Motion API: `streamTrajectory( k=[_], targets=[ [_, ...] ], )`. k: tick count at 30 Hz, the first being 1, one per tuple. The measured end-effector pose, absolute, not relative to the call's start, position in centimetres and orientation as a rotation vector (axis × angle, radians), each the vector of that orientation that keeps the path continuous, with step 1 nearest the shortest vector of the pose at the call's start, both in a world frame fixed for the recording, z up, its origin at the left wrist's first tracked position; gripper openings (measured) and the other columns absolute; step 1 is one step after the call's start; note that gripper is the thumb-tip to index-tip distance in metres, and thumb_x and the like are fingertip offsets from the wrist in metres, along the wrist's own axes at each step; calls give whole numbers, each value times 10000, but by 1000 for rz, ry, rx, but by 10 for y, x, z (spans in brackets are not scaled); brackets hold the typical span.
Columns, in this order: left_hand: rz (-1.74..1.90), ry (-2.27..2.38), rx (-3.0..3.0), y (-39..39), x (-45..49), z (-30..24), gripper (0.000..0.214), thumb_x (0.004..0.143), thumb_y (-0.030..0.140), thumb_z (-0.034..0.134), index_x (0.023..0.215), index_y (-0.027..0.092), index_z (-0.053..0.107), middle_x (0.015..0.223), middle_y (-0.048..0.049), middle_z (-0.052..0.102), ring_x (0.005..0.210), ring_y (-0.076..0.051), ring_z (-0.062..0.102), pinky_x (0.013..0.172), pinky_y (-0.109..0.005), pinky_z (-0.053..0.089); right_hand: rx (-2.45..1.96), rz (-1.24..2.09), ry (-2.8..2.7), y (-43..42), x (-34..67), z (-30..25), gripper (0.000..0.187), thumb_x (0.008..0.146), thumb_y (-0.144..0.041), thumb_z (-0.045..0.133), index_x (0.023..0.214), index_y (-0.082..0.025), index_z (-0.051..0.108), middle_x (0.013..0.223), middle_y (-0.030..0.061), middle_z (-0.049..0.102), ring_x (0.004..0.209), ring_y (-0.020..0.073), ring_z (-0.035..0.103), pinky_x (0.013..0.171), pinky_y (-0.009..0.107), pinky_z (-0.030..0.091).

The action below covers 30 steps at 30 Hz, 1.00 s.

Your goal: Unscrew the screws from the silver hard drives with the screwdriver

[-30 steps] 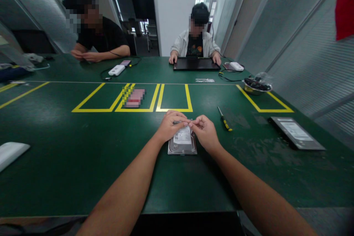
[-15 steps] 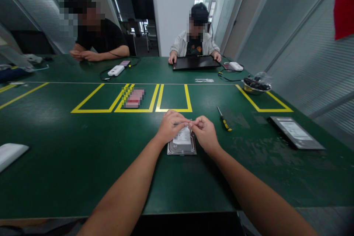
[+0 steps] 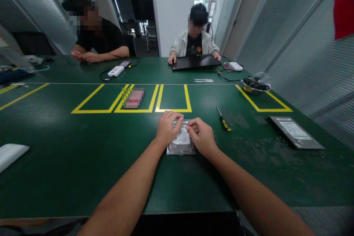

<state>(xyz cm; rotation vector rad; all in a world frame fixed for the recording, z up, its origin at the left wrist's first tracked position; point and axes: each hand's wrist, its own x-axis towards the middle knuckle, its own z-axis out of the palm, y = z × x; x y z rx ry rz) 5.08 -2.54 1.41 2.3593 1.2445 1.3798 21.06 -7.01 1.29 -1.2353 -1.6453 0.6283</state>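
A silver hard drive (image 3: 181,143) with a white label lies flat on the green table (image 3: 83,147) in front of me. My left hand (image 3: 167,128) rests on the drive's far left part with its fingers curled. My right hand (image 3: 201,136) sits at the drive's right side, fingertips pinched together over the label. What the pinch holds is too small to make out. The two hands almost touch above the drive.
A small yellow-handled screwdriver (image 3: 223,118) lies to the right. A dark flat device (image 3: 295,132) sits further right, a bowl of parts (image 3: 256,85) behind it. Yellow tape boxes (image 3: 173,98) mark the table. Two other people sit at the far side, one with a laptop (image 3: 195,62).
Both hands slid a little nearer to me along the drive, uncovering its far edge. The right fingertips shifted left over the label. The drive has not moved.
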Motion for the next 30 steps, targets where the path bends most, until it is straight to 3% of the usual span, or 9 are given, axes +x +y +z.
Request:
streamTrajectory(
  k=[5, 18, 30],
  targets=[
    [1518, 1335, 2187, -23, 49, 11, 100, 861, 219, 564, 825, 173, 644, 791, -30, 668, 783, -179, 589, 760, -314, 458, -1219, 269, -2031, -73, 214, 11, 60, 891, -224, 532, 853, -192, 565, 820, 33, 627, 805, 161, 583, 761, 277, 431],
    [1446, 1338, 1637, -11, 25, 14, 189, 813, 330, 621, 805, 142, 638, 674, 5, 605, 584, -109, 528, 568, -221, 408, -1253, 219, -2221, -76, 213, 8, 182, 936, -299, 486, 820, -187, 571, 758, 22, 607, 701, 137, 530, 672, 255, 363],
    [1272, 1349, 1680, -8, -13, 4, 130, 748, 275, 657, 773, 147, 651, 647, 20, 575, 580, -102, 508, 561, -215, 378, -1221, 252, -2232, -77, 211, 10, 195, 926, -264, 481, 751, -187, 522, 707, 1, 549, 644, 115, 467, 628, 245, 324]
  ],
)
